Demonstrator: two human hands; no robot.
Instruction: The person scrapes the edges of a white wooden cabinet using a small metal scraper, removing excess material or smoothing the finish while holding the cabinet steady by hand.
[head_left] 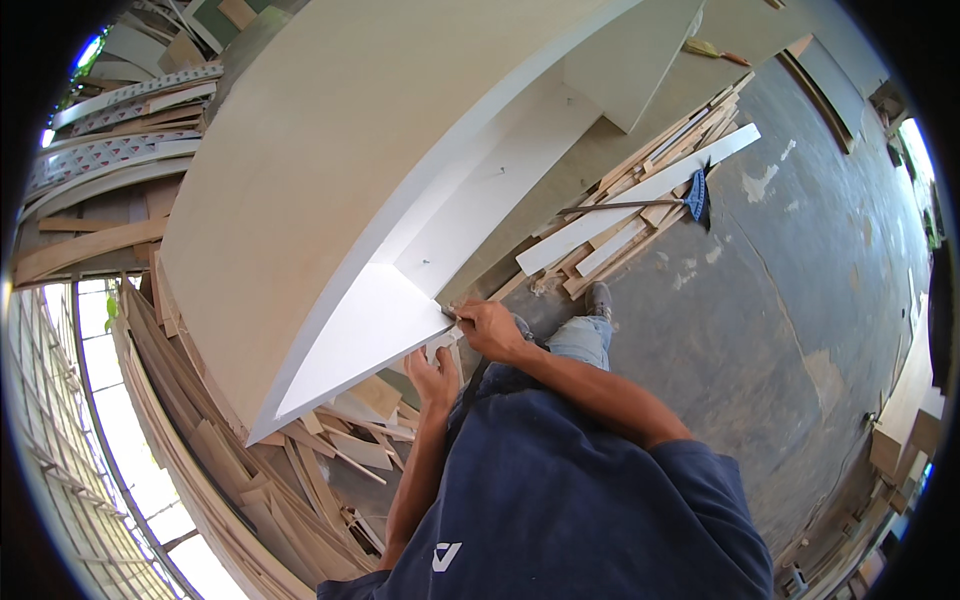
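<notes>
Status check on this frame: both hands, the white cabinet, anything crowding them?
Right hand pinching at the white cabinet corner edge. Left hand open, palm under that corner. Wood offcuts piled below; nothing between the hands and the panel.

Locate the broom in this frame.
In the head view, the broom lies upper right of centre across a pile of wood offcuts, its blue head beside a long white board at the concrete floor.

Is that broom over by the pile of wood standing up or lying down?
Lying down. The broom rests flat across the pile of wood strips on the concrete floor, its long handle stretched over the boards and its blue head at the pile's edge.
</notes>
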